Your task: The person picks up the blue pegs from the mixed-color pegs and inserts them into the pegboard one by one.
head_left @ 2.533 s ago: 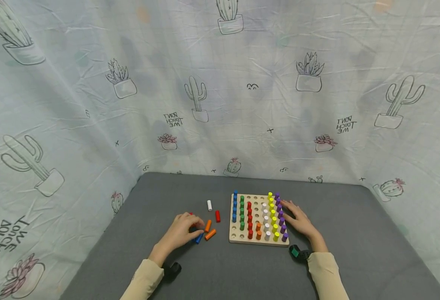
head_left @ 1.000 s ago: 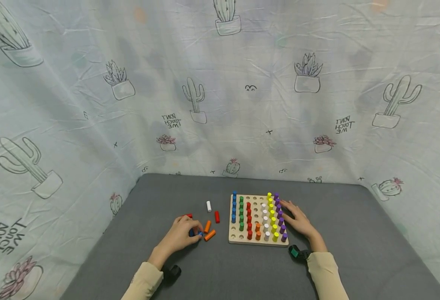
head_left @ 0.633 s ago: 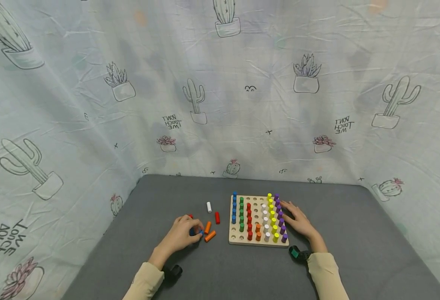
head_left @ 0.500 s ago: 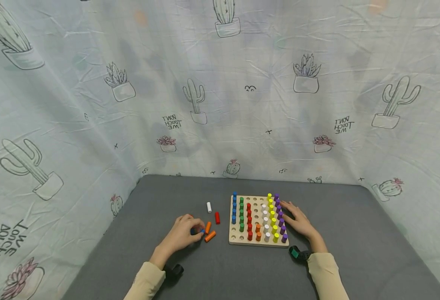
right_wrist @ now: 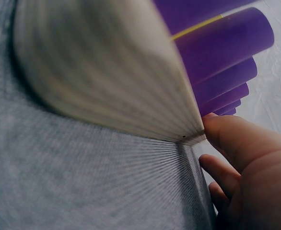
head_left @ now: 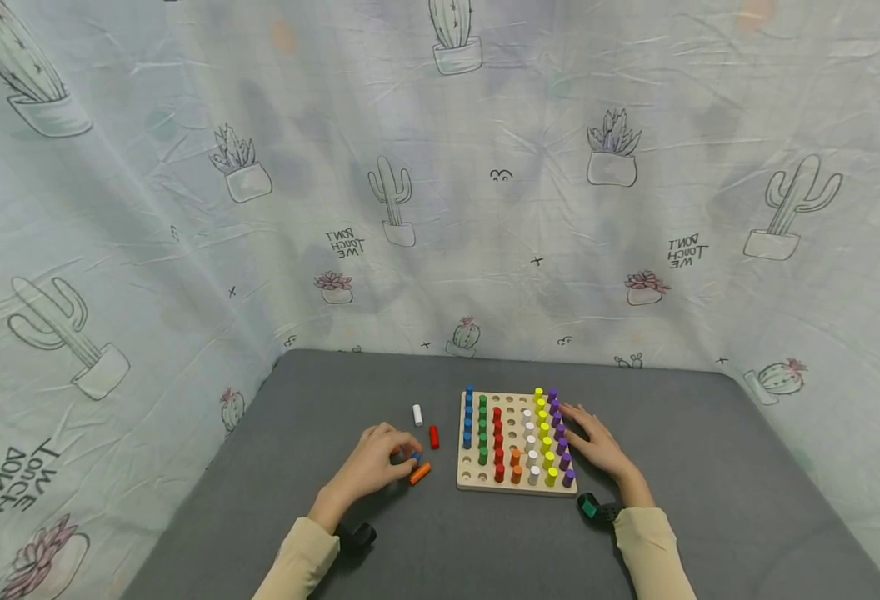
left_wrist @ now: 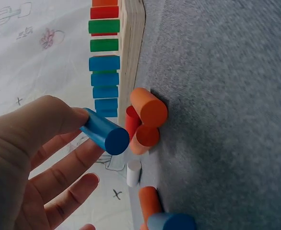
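Note:
My left hand pinches a blue peg between thumb and fingers, lifted off the table in the left wrist view. Just beyond it lie orange pegs, a red peg and a white peg. Another blue peg lies at the bottom of the left wrist view. The wooden pegboard bears upright rows of blue, green, red, orange, white, yellow and purple pegs. My right hand rests at the board's right edge beside the purple pegs, its thumb touching the board's side.
The grey tabletop carries the board and loose pegs. A curtain printed with cacti surrounds the table on the far side and flanks. Black wrist devices sit below each hand.
My left hand has taken up the blue peg and moved slightly right and up with it, now covering one orange peg in the head view. The right hand stays put.

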Demonstrator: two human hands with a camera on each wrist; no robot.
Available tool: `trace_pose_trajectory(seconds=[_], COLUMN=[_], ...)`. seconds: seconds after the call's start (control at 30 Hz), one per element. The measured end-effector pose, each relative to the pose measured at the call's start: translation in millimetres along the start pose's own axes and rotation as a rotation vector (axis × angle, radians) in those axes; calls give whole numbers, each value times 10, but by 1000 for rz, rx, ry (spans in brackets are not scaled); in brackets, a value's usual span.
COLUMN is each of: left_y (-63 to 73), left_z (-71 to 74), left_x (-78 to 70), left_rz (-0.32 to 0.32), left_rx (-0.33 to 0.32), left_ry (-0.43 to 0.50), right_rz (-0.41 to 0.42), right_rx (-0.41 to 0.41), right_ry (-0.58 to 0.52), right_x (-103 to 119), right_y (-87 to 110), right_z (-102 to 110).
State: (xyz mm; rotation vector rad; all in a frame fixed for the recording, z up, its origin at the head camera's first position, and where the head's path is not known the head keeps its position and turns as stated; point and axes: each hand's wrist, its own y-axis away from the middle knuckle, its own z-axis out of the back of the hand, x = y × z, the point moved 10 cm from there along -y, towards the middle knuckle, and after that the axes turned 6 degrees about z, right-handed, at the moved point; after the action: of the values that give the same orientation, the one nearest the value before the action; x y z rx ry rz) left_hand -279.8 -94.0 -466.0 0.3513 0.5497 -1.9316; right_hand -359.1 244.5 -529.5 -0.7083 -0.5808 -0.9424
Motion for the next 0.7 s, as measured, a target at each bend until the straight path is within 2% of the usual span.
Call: trace_pose_trajectory(seconds=[0.4, 0.7], left_y=[-82, -176], left_z=[12, -40], left_x=[-109, -177], left_rz=[-13, -30], left_rx=[6, 14], left_ry=[22, 68], right_rz=[-3, 0], right_rx=[6, 10], right_ry=[-2, -14], right_x=[-4, -5], right_y=[-5, -13], right_z=[-2, 1])
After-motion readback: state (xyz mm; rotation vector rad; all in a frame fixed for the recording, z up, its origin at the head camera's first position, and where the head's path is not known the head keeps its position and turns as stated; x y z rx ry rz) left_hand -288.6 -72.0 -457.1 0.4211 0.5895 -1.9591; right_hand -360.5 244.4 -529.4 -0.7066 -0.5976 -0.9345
